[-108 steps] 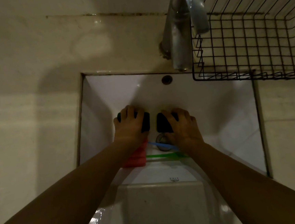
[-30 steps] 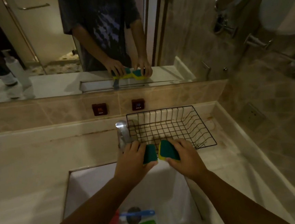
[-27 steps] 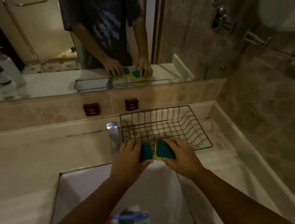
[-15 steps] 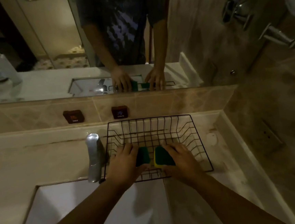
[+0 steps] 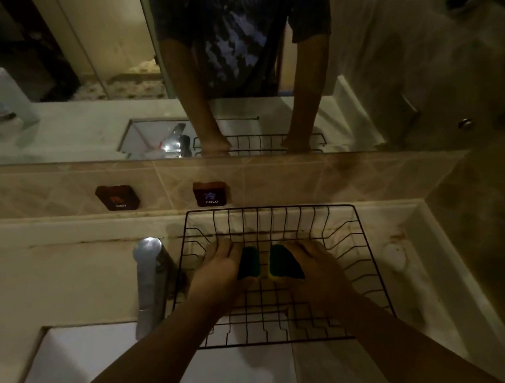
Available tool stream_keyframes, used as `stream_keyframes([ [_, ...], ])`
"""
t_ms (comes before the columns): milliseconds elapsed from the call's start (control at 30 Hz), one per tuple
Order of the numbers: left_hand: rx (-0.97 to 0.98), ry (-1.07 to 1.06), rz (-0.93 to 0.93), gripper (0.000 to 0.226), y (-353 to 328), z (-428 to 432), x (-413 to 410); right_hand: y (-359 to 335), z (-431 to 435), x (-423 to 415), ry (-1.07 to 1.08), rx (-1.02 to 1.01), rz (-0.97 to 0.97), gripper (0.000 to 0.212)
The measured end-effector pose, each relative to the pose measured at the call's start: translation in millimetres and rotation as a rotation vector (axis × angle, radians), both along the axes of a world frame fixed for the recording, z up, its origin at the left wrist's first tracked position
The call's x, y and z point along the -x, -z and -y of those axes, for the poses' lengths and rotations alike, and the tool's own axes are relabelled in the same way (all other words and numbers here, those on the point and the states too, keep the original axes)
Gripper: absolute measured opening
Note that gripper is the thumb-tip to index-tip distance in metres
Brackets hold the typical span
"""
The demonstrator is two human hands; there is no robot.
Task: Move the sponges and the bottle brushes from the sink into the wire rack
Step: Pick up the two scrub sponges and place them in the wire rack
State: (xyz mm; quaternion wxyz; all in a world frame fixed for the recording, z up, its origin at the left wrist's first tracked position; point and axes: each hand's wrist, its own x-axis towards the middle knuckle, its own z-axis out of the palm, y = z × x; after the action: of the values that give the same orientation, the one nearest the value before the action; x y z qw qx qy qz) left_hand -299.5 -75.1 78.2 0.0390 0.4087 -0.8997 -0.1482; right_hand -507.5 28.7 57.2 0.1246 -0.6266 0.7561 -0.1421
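Observation:
Both my hands reach down inside the black wire rack [image 5: 370, 260] on the counter. My left hand [image 5: 218, 270] grips a green-and-yellow sponge [image 5: 248, 263], held low near the rack's floor. My right hand [image 5: 315, 265] grips a second green-and-yellow sponge [image 5: 283, 263] just to the right, a narrow gap between the two. Whether the sponges touch the rack's wires I cannot tell. The white sink [image 5: 86, 370] shows at lower left; the bottle brushes are out of view.
A chrome faucet [image 5: 149, 279] stands left of the rack, close to my left wrist. HOT [image 5: 118, 197] and COLD [image 5: 210, 193] tags sit on the tiled backsplash below a mirror. A small white round object [image 5: 394, 255] lies on the counter right of the rack.
Both hands lifted the sponges out of the sink, carried them over the rack's front edge and lowered them deeper into the rack. The view shifted, and the brushes left the frame.

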Motion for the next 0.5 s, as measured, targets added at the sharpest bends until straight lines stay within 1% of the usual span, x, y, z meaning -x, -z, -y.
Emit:
stream_keyframes([
  [100,0.022,0.011,0.038,0.074,4.2,10.5,8.4,3.4,15.7,4.7,-0.013,-0.014,0.027,0.079],
  [233,0.015,0.005,0.094,0.08,11.5,20.4,17.3,7.2,28.2,4.8,-0.005,0.071,0.038,0.069],
  [367,0.056,0.029,0.094,0.077,20.2,26.6,18.1,8.2,36.0,1.8,-0.024,0.045,-0.032,0.065],
  [500,0.073,0.028,0.087,0.072,26.8,30.9,17.8,8.8,38.9,1.4,-0.04,0.035,-0.026,0.068],
])
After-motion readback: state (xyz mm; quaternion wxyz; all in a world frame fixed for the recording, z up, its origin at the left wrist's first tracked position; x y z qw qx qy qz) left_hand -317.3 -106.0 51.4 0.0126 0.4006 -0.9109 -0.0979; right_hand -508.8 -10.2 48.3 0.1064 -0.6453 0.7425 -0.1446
